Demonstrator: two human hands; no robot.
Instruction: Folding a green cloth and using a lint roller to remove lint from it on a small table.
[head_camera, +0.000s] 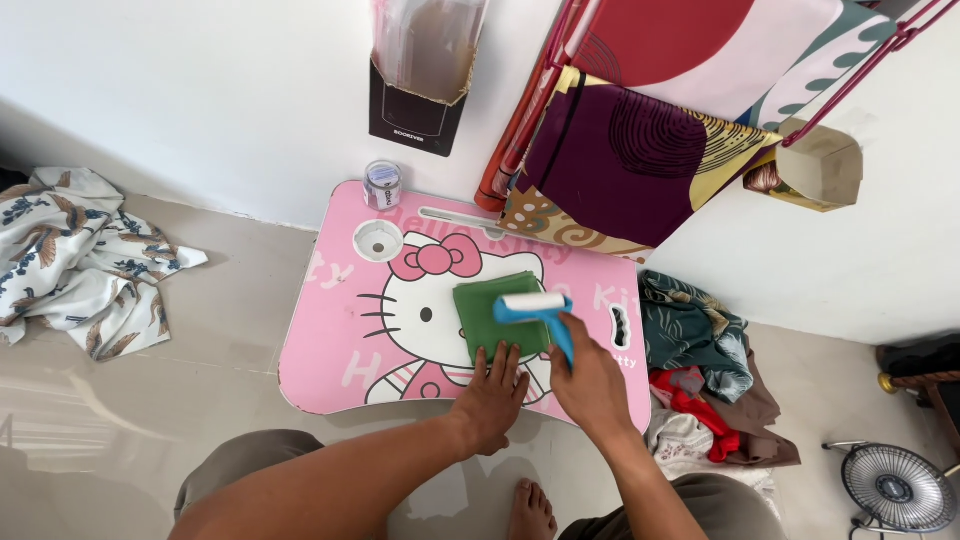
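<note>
A folded green cloth (482, 308) lies on a pink lap table (330, 350) with a cartoon cat picture. My left hand (490, 395) rests flat on the table with its fingertips on the cloth's near edge. A blue lint roller (535, 304) with a white roll lies across the cloth's far right corner, its handle gripped in my right hand (592, 382).
A small clear jar (383, 184) stands at the table's far left corner beside a round cup hole (378, 240). Crumpled clothes (700, 380) lie right of the table, a patterned cloth (85, 260) at left. A small fan (897, 488) sits at bottom right. Fabric (640, 150) hangs on the wall.
</note>
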